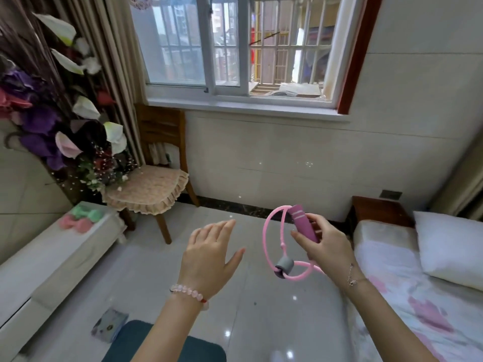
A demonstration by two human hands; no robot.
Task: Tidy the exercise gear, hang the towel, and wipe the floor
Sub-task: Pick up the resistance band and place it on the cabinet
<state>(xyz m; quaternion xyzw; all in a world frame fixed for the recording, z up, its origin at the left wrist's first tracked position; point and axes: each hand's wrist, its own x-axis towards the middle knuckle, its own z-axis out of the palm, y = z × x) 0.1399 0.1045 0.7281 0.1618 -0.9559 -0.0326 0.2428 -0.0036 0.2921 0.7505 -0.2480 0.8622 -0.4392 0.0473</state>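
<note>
- Nearest the camera, at the bottom edge, a dark teal mat (167, 343) lies on the glossy tiled floor (261, 322), with a small flat grey packet (109, 326) just to its left.
- Two bare forearms reach forward over the floor.
- On the person's left, the left hand (209, 254) is open and empty, palm down, its fingers (222, 226) spread and loosely extended. It is near the rope but not touching it.
- On the person's right, the right hand (324, 246) is closed around the pink handle (304, 223) of a jump rope, thumb in front and fingers (317, 220) wrapped behind. The handle stands roughly upright, its top clear of the hand.
- Pink cord (271, 231) loops out left of the handle; a grey cylinder (284, 266) threaded on the cord hangs below the handle, between the two hands.
- This looks like the tidying step: the rope is gathered in loops but not put away. The next move likely needs the free hand to steady the loose loops, then a place to set the rope down.
- To the right lies a bed (407, 296) with a white pillow (449, 244).
- Farther left, a white surface (52, 257) carries blurred pink and green dumbbells (78, 218).
- Beyond are a cushioned wooden chair (154, 189) and a barred window (235, 48).
- No towel can be made out.
</note>
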